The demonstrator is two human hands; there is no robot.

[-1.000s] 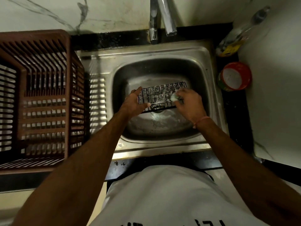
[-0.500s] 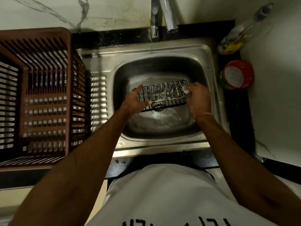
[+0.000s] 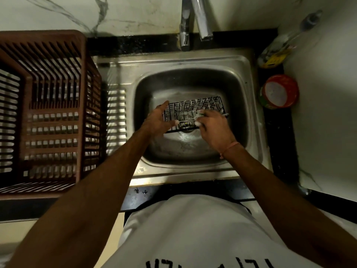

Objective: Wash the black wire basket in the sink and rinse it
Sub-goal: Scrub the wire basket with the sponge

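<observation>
Two hands work: left hand [image 3: 157, 120] grips wire basket [image 3: 195, 111], right hand [image 3: 214, 126] clutches scrubber [image 3: 199, 115].

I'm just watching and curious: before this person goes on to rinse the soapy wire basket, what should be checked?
1. Basket held: ok, left hand holds the black wire basket by its left end.
2. Basket over the sink bowl: ok.
3. Suds on the wires: ok.
4. Scrubber: ok, right hand grips it against the basket.
5. Water running from the tap: not ok, no stream shows.
6. Drain free: cannot tell.
</observation>
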